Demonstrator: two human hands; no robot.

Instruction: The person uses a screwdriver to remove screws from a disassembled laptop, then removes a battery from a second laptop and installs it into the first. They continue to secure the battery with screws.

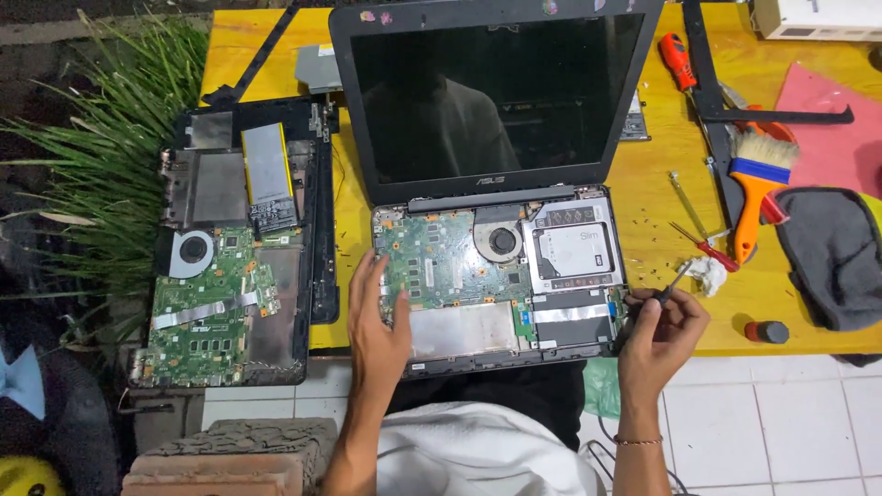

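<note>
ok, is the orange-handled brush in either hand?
No. The orange-handled brush lies on the yellow table, while the right hand holds a small screwdriver and the left hand rests on the open laptop.

The opened laptop shows a glossy dark screen in a matt black plastic frame, its green circuit board bare beside dull silver metal plates. The counter is smooth, yellow-painted wood with a slight sheen. The brush has a glossy orange plastic handle and pale bristles; beside it lies matt grey cloth.
</note>
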